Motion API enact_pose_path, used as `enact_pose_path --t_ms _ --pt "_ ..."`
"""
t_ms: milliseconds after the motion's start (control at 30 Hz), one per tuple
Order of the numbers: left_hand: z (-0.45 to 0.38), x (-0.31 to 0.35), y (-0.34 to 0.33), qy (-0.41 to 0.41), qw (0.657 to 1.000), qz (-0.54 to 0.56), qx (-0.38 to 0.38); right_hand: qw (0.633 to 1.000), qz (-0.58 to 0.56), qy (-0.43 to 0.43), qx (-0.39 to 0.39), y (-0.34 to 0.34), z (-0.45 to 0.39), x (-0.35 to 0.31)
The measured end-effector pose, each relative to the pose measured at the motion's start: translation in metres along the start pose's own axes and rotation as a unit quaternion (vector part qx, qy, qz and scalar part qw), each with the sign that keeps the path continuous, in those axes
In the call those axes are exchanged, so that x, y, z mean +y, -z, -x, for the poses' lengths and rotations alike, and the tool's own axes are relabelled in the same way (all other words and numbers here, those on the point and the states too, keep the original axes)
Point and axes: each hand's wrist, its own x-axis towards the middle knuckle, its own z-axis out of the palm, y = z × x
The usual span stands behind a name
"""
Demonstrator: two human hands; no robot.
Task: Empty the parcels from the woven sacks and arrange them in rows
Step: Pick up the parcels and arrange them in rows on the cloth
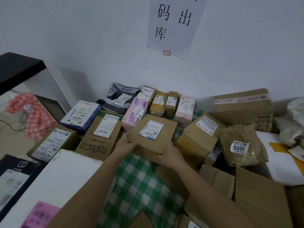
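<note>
A flat brown cardboard parcel (153, 137) with a white shipping label sits at the centre, held by both my hands. My left hand (125, 144) grips its near left corner and my right hand (170, 155) grips its near right edge. It hovers just above or rests on a green-and-white checked cloth (139, 178). Around it stand rows of parcels: a pink box (134, 114), a brown printed box (100, 135), a blue-wrapped parcel (80, 115), a grey mailer bag (119, 99) and several small boxes (171, 103) against the wall.
A large brown carton (243, 107) stands back right, with a taped brown bundle (241, 145) and another labelled box (200, 137) in front. A white foam box (54, 183) lies near left. A black table (21, 68) and a red checked bag (34, 116) are far left.
</note>
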Motion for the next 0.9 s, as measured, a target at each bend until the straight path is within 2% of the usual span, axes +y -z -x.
enact_pose_path --t_ms 200,333,533,733,800,900 --pt "-0.007 0.005 -0.007 -0.03 0.999 -0.014 0.014 0.995 0.091 -0.015 0.036 -0.004 -0.004 -0.011" --pt "-0.014 0.002 -0.009 -0.006 0.999 -0.042 0.013 0.987 0.152 0.017 0.054 -0.011 -0.005 -0.012" --pt "-0.028 -0.002 -0.006 -0.012 0.997 -0.074 0.032 0.969 0.234 0.075 0.013 -0.01 -0.008 -0.015" --pt "-0.028 -0.009 -0.015 -0.006 0.992 -0.12 -0.033 0.935 0.35 0.044 0.035 -0.013 -0.022 -0.016" --pt "-0.029 -0.012 -0.019 0.011 0.988 -0.139 -0.067 0.921 0.377 0.084 0.044 -0.017 -0.025 -0.018" --pt "-0.03 -0.016 -0.023 0.003 0.986 -0.148 -0.083 0.905 0.379 0.191 0.01 -0.027 -0.029 -0.017"
